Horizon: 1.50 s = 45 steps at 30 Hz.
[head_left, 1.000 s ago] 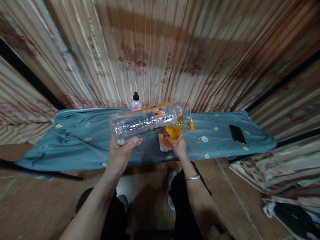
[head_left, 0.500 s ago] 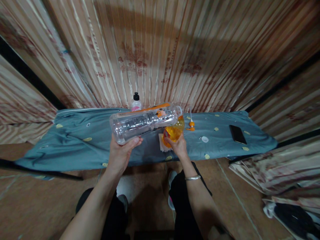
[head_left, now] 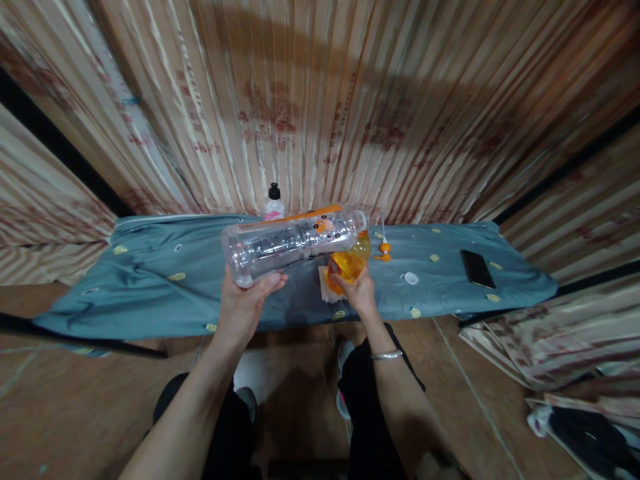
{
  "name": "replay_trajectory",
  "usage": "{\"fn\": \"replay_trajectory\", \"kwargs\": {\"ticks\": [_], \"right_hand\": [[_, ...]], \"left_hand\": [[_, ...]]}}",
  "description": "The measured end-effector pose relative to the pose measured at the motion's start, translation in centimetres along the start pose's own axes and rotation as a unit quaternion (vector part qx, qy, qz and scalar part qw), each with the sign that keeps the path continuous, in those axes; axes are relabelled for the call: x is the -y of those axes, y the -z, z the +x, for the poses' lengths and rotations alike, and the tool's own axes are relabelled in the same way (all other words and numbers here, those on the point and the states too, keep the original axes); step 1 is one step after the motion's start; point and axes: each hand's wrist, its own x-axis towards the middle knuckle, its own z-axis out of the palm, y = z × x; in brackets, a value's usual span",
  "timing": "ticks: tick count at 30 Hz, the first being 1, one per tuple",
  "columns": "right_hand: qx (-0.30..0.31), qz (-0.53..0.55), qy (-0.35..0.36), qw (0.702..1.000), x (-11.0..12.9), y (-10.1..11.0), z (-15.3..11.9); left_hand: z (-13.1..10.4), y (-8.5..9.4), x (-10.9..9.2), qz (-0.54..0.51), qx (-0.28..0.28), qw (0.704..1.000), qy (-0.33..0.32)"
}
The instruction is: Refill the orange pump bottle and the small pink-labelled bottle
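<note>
My left hand (head_left: pixel 247 300) grips the base end of a large clear plastic bottle (head_left: pixel 285 243) with an orange label. The bottle lies tilted nearly level, its mouth pointing right over the neck of a smaller bottle. That one is a bottle of orange-yellow liquid (head_left: pixel 350 263), and my right hand (head_left: pixel 359 291) is closed around its lower side. Whether liquid runs between the two mouths I cannot make out. Under the orange bottle lies a folded tissue (head_left: pixel 327 288). An orange pump top (head_left: pixel 384 251) with a clear tube rests to the right.
A small bottle with a black cap (head_left: pixel 274 200) stands behind the clear bottle. A black phone (head_left: pixel 477 269) lies toward the right end of the teal cloth (head_left: pixel 150 267). Striped curtains (head_left: pixel 310 100) hang behind, and dark poles (head_left: pixel 575 160) flank the surface.
Both hands and bottles hold nearly the same pose. The whole view has shifted very slightly.
</note>
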Motion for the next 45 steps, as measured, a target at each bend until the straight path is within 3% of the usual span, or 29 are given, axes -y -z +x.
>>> {"fn": "replay_trajectory", "kwargs": {"ticks": [32, 45], "right_hand": [[-0.019, -0.020, 0.015, 1.000, -1.01, -0.42, 0.18], [-0.003, 0.005, 0.010, 1.000, -0.19, -0.18, 0.03]], "left_hand": [[0.06, -0.21, -0.09, -0.014, -0.005, 1.000, 0.003], [-0.07, -0.56, -0.41, -0.014, -0.016, 1.000, 0.010]]}}
